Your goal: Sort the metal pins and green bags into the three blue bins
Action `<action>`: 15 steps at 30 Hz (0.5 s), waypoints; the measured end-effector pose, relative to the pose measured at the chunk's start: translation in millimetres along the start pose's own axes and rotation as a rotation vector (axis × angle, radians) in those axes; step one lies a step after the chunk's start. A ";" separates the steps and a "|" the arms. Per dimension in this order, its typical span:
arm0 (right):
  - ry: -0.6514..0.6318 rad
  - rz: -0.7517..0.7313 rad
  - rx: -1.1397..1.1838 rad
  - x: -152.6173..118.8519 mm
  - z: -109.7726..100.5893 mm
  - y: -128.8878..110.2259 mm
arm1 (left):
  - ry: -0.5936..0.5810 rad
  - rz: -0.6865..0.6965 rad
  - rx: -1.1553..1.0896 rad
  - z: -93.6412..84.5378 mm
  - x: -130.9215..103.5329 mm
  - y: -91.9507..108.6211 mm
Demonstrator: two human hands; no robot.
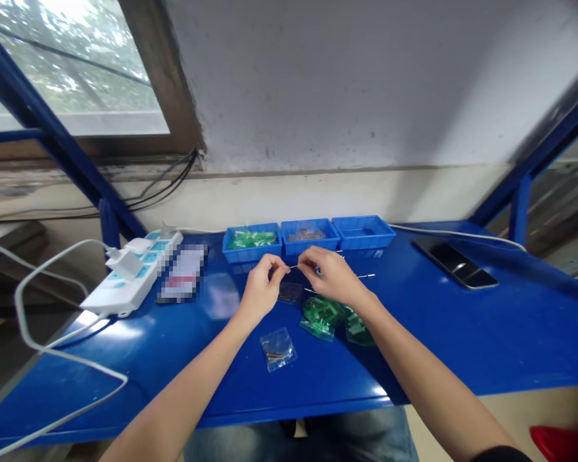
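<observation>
And here the left hand [262, 282] and right hand [331, 273] are pinching a thin, straight, metallic-looking rod [293, 266] from either side, likely light, stiff, best gripped there.

The person's left hand [262, 282] and right hand [332, 274] are ungloved, and both forearms [421, 369] are bare, tapering toward the wrists. A black sleeve [501, 455] with a curved hem shows at the lower end of the right arm. Trousers [361, 433] of faded, denim-like blue, unevenly toned, cover the legs.
</observation>
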State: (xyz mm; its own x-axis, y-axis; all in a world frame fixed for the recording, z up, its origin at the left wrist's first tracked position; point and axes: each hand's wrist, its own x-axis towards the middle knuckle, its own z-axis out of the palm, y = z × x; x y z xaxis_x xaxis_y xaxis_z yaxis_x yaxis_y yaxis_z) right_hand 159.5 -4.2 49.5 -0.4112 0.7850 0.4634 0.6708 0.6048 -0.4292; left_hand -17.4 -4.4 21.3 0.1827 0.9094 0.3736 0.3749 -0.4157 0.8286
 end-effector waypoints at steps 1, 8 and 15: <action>0.030 0.019 -0.018 -0.4 -3.7 3.6 | 0.021 -0.003 -0.009 0.2 -0.6 0.0; 0.119 0.233 -0.255 -8.0 -23.1 60.0 | -0.381 -0.056 0.556 -14.2 -5.0 -4.0; 0.014 0.052 -0.021 -4.6 0.1 24.1 | -0.158 0.019 0.353 -14.0 0.9 -0.7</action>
State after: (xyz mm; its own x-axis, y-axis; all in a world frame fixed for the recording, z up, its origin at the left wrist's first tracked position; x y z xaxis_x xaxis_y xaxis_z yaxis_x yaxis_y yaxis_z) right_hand 177.5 6.8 36.9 -0.3671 0.8129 0.4521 0.7039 0.5605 -0.4363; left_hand -30.2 -3.1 27.0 0.3199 0.8999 0.2963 0.6550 -0.4361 0.6171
